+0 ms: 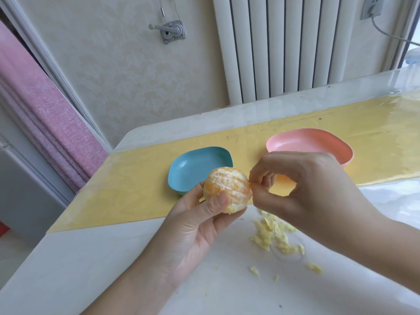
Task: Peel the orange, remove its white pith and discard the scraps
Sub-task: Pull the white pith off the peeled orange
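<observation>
Two bare hands meet above a glossy white table (pixel 113 258). The left hand (pixel 200 221) curls around the peeled orange (pixel 227 185), a round fruit veined with white fibres, at a yellow mat's (pixel 136 189) edge. The right hand (pixel 306 185) pinches a pith strand (pixel 251 184) at its side. Ragged pale scraps (pixel 275 237) lie heaped nearby. Beyond sit a smooth blue dish (pixel 195 169) and a pink dish (pixel 302 142).

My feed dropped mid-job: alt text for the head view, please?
The left hand grips a peeled orange while the right hand pinches a pith shred at its side. Pith scraps lie on the white table; a blue dish and a pink dish sit behind.
</observation>
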The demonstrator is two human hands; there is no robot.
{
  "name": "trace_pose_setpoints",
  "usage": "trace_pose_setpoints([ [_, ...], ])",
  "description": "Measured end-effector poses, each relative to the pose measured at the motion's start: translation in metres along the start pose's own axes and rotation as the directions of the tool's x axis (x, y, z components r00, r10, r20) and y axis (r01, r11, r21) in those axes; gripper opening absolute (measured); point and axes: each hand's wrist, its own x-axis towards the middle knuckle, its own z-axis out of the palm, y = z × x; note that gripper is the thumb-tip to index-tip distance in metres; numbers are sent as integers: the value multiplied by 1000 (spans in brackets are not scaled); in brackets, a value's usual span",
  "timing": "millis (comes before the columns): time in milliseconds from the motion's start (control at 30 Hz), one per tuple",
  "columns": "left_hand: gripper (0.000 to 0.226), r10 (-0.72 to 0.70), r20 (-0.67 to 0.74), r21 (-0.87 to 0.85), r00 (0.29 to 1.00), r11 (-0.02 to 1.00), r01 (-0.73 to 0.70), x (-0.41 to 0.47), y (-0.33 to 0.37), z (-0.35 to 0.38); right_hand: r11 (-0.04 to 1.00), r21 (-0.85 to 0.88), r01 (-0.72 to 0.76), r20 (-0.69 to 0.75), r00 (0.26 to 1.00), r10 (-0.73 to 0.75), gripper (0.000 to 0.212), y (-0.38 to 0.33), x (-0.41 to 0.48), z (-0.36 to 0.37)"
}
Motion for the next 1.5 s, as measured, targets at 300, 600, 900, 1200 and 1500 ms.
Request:
trace_pose_setpoints([
  [300, 56, -70, 53, -79, 996, 994, 74, 2, 8, -3, 979, 141, -150, 425, 902, 77, 4, 1, 35, -27],
  [600, 51, 20, 116, -231, 993, 973, 7, 2, 12, -1, 860, 507, -51, -1, 998, 59, 20, 8, 28, 7],
  [900, 45, 47, 102, -165, 994, 986, -29, 0, 5, 0, 968, 224, 111, -122, 989, -85, 8, 12, 15, 9],
  [1200, 51, -73, 121, -130, 990, 988, 88, 1, 7, -1, 973, 102, 208, -57, 978, -203, 13, 21, 16, 4],
  [1500, 59, -114, 83, -176, 990, 976, 127, 3, 9, -4, 854, 509, 110, -15, 993, -119, 29, 30, 16, 4],
])
